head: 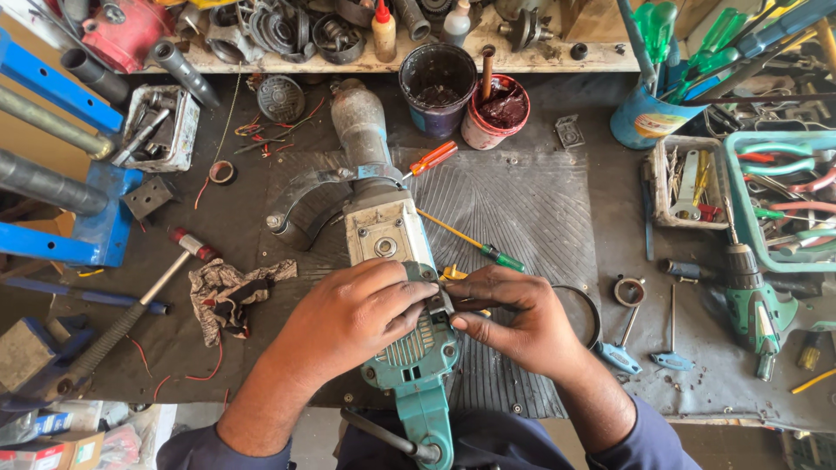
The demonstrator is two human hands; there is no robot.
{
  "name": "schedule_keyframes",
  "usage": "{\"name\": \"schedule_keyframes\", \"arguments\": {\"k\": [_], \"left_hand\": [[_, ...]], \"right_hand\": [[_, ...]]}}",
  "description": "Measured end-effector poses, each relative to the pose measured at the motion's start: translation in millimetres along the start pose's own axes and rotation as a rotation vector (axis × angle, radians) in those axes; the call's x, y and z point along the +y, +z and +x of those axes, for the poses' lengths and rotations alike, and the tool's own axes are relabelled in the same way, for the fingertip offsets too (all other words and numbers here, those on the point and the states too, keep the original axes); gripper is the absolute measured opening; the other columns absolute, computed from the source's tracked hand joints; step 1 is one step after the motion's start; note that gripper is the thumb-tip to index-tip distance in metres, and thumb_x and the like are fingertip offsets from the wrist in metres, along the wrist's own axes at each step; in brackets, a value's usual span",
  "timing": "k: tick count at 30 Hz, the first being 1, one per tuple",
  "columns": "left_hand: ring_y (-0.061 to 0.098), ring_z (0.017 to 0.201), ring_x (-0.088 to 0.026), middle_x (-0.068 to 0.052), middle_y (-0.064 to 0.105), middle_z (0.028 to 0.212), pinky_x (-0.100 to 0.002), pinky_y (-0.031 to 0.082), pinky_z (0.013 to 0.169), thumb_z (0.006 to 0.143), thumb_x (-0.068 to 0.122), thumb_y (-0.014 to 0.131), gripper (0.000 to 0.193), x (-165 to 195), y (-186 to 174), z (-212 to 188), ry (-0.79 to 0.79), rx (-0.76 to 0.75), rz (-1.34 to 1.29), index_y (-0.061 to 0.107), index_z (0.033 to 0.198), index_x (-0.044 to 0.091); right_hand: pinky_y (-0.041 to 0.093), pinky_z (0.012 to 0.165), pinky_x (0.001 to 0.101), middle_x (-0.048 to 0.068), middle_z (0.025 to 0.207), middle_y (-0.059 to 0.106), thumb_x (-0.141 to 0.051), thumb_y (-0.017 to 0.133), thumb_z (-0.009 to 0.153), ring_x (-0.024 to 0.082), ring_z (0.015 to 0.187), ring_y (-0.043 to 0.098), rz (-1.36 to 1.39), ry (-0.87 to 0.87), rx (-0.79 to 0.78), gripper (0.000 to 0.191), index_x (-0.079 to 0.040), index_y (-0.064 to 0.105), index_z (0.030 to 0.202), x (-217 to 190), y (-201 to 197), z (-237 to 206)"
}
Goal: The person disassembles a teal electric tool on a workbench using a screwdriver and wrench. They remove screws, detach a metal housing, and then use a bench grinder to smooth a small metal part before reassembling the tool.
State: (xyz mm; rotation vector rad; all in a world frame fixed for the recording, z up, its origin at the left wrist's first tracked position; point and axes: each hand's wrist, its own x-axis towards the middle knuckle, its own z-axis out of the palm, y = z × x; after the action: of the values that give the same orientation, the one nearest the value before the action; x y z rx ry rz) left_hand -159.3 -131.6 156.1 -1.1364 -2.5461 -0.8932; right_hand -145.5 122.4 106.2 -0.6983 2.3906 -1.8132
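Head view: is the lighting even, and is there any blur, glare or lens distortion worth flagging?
Head view: bright, even daylight; soft shadows beneath the left hand and right hand; no harsh glare; the teal power tool and the orange-handled screwdriver are sharp; wide-angle bending shows at the edges, where the blue vise and the cordless drill look stretched.

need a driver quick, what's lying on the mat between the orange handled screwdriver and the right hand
In the head view, a thin green-handled screwdriver lies slantwise on the ribbed mat, between the orange-handled screwdriver and the right hand.
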Motion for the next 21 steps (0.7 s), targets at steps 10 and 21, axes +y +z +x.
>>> {"name": "schedule_keyframes", "arguments": {"k": [10,21], "left_hand": [[0.068,0.08,-0.023,-0.003,0.061,0.089,-0.037,0.057,0.069,0.078,0.016,0.081,0.032,-5.3,-6.8,-2.6,-0.034,-0.079,0.002,0.073,0.109,0.013],[0.066,0.073,-0.024,-0.004,0.063,0.081,-0.039,0.055,0.065,0.083,0.02,0.082,0.018,-3.7,-3.8,6.3,-0.075,-0.031,-0.196,0.076,0.099,0.013]], "right_hand": [[0.063,0.085,0.0318,0.011,0.107,0.075,-0.013,0.087,0.078,0.019,0.096,0.077,0.036,0.051,-0.034,0.042,-0.001,0.077,0.117,3.4,5.8,2.1],[0.061,0.094,0.038,0.015,0.123,0.073,-0.007,0.085,0.083,0.026,0.116,0.071,0.209,-0.191,0.013,0.033,-0.005,0.077,0.114,61.2,19.8,-4.1]]}}
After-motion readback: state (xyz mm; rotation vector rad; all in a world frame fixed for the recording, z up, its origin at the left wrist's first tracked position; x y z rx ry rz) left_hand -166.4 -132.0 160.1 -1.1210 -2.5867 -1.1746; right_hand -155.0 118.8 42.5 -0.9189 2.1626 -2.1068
